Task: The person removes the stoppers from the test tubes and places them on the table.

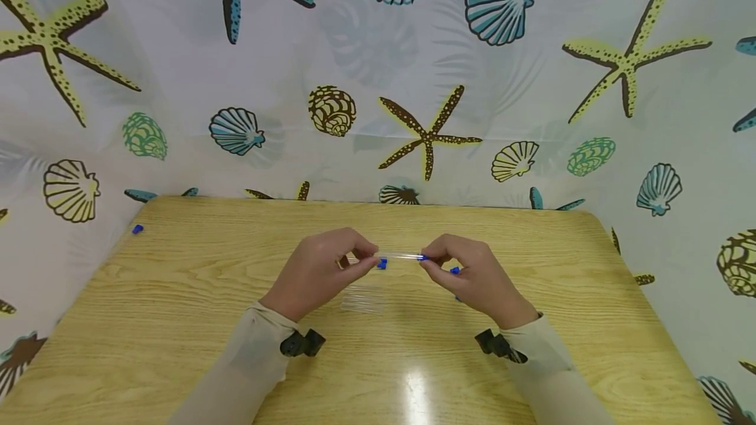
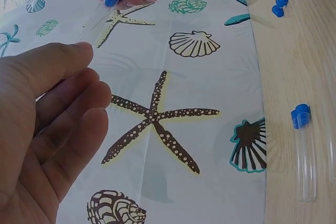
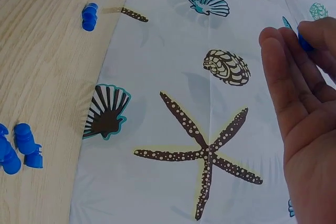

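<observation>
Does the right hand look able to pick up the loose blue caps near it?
Probably not yet: the loose caps lie close by, apparently unobstructed, but the right hand pinches a blue cap at the end of a clear tube.

Passage between tubes [image 1: 362, 300] and rightmost caps [image 1: 455, 271]

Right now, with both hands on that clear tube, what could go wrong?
The left hand pinches the clear tube near one end, so it might slip. The blue cap in the right hand could sit crooked; fingers partly hide its fit. Loose caps on the table might scatter if that hand lowers.
</observation>
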Tool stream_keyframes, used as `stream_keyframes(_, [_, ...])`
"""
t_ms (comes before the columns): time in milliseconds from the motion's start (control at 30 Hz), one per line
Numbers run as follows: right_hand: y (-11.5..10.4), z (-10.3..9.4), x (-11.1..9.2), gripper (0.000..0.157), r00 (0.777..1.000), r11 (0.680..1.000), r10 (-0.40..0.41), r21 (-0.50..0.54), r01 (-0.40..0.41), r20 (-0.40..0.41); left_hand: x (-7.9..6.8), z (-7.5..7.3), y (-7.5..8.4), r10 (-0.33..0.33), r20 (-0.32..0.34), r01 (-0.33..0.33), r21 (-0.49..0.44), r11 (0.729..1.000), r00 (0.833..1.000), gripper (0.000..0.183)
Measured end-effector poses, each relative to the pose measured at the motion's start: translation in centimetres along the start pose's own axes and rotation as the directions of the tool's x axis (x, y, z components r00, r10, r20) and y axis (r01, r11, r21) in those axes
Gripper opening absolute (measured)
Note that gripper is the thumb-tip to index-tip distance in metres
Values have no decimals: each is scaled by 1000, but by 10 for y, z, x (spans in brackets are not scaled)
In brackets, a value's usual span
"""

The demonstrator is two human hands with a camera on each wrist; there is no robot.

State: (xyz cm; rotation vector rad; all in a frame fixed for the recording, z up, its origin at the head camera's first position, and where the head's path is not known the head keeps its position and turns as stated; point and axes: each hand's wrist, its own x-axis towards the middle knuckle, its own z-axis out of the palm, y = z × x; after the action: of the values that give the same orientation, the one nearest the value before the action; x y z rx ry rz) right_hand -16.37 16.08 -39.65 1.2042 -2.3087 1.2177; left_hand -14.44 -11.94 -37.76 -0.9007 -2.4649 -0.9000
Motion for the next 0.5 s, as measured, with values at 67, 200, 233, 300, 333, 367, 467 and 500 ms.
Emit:
stream_keyframes(67, [1, 0, 0, 10, 1000, 1000, -23, -3, 23, 2, 0, 1, -1, 10, 4, -10, -10, 1000, 1000, 9])
stream_keyframes(200, [2, 0, 0, 4, 999, 999, -42, -7, 42, 6, -1, 2, -1, 19, 8, -20, 2, 1000, 1000, 8])
stream_keyframes(233, [1, 0, 0, 4, 999, 999, -42, -7, 43, 8, -1, 2, -1, 16, 9, -16, 9, 1000, 1000, 8])
stream_keyframes(300, [1, 0, 0, 9, 999, 999, -44, -17, 44, 13, -1, 1, -1, 14, 10, -14, 21, 1000, 1000, 9])
stream_keyframes(333, [0, 0, 0, 13, 999, 999, -50, -21, 50, 20, 0, 1, -1, 13, 11, -13, 29, 999, 1000, 9])
stream_keyframes(367, [0, -1, 0, 16, 998, 998, -55, -24, 56, 29, 0, 1, -1, 11, 13, -11, 36, 999, 1000, 9])
stream_keyframes(467, [0, -3, 1, 17, 994, 996, -80, -32, 83, 73, 0, 1, -1, 11, 20, -12, 46, 999, 1000, 10])
stream_keyframes(500, [0, -4, 1, 16, 992, 995, -91, -29, 94, 89, -1, 1, -2, 12, 23, -13, 48, 999, 1000, 10])
